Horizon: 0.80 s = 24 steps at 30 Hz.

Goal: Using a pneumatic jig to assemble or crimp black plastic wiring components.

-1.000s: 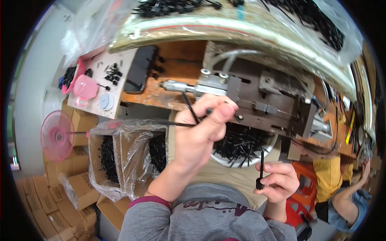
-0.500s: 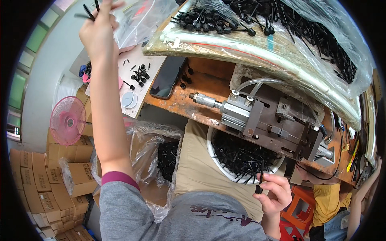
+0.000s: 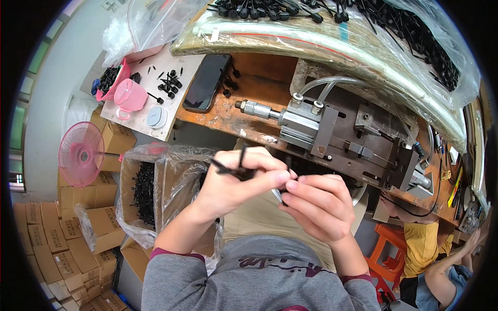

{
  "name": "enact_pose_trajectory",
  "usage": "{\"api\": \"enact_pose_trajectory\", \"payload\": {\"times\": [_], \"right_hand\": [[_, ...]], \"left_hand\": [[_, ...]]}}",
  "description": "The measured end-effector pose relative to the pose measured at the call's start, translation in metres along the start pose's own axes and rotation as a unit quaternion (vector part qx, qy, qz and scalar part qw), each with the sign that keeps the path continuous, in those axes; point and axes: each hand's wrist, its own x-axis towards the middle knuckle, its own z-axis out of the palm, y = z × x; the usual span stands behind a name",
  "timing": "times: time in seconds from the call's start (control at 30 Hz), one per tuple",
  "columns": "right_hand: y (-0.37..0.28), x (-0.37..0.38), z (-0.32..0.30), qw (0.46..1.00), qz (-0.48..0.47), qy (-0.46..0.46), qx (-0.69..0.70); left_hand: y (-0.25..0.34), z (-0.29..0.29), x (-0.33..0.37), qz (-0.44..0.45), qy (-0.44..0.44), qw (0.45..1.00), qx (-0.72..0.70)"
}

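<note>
In front of my chest both hands come together, fingertips touching. My left hand (image 3: 233, 181) is closed, with several slim black plastic rods (image 3: 228, 169) sticking out past its fingers. Facing it, my right hand (image 3: 321, 207) pinches with bent fingers. Between the two sets of fingertips stands a thin black plastic piece (image 3: 288, 165); its lower part is hidden by the fingers. Just beyond my hands lies a metal fixture with an air cylinder (image 3: 301, 129) on the bench. The white basin (image 3: 359, 196) of black parts on my lap is mostly covered by my hands.
A phone (image 3: 207, 83), a pink cup (image 3: 129, 96) and a round white case (image 3: 156, 117) lie at the left. Plastic-lined cartons (image 3: 168, 192) hold black parts. More black knobbed rods (image 3: 249, 11) fill the raised tray. A pink fan (image 3: 81, 154) stands left; another person sits at right.
My left arm has come back from the far left, still carrying black rods. My right hand has moved up and left with its black piece, and the hands now meet.
</note>
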Motion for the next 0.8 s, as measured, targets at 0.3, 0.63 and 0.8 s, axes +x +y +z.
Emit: {"api": "enact_pose_trajectory", "payload": {"times": [0.3, 0.63, 0.8], "right_hand": [[-0.002, -0.023, 0.011, 0.99, 0.124, -0.022, 0.058], [-0.013, -0.056, -0.004, 0.974, 0.221, -0.019, 0.054], [-0.016, -0.058, -0.006, 0.977, 0.206, -0.021, 0.048]], "left_hand": [[-0.035, -0.101, 0.033, 0.152, 0.414, 0.809, 0.389], [-0.075, -0.119, 0.07, 0.07, 0.399, 0.808, 0.429], [-0.06, -0.116, 0.055, 0.034, 0.404, 0.9, 0.162]]}}
